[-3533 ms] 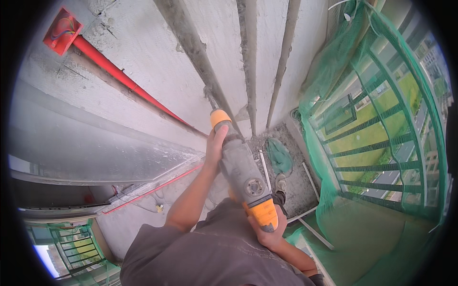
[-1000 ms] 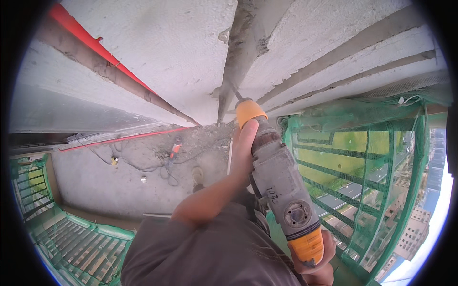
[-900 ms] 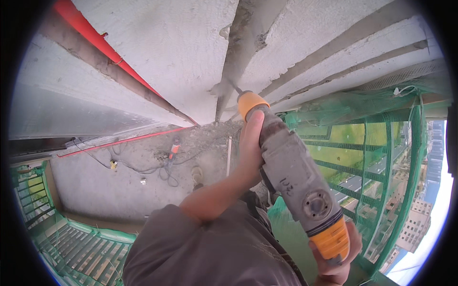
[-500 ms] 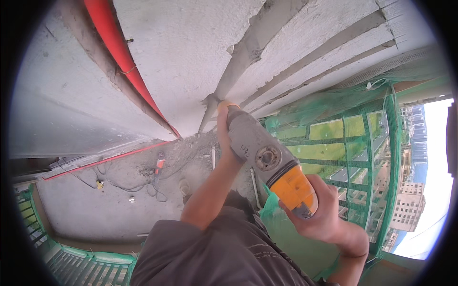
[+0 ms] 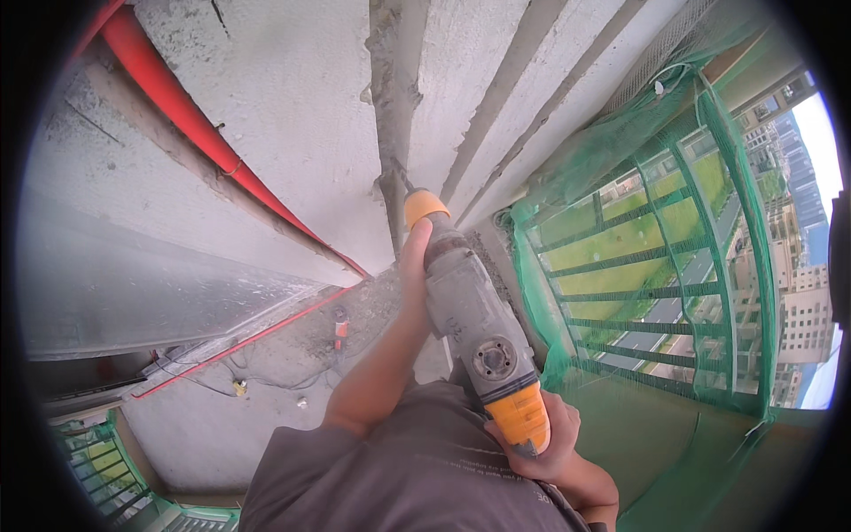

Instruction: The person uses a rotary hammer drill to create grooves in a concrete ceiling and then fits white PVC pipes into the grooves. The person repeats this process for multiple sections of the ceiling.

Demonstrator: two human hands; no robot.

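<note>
A grey and orange rotary hammer [image 5: 474, 319] is held in front of my body, its bit in a vertical chased groove [image 5: 386, 97] in the rough pale wall [image 5: 292, 115]. My left hand [image 5: 415, 266] is wrapped round the tool's front section, just behind the orange collar. My right hand [image 5: 554, 430] grips the orange rear handle. A red conduit [image 5: 204, 133] runs in another groove to the left, and several further grooves [image 5: 501, 89] run down the wall to the right.
Green-netted railings [image 5: 656, 301] overlook grass, a road and buildings at right; another railing [image 5: 102, 465] is at lower left. The concrete floor [image 5: 204, 443] holds rubble, cables, an orange and grey power tool [image 5: 341, 326] and thin red conduit [image 5: 253, 341]. A grey panel [image 5: 133, 293] stands at left.
Since half a second ago, my right hand and the tool's rear have swung left and lower, making the tool steeper in view. The wall and railing appear rotated as the camera moved.
</note>
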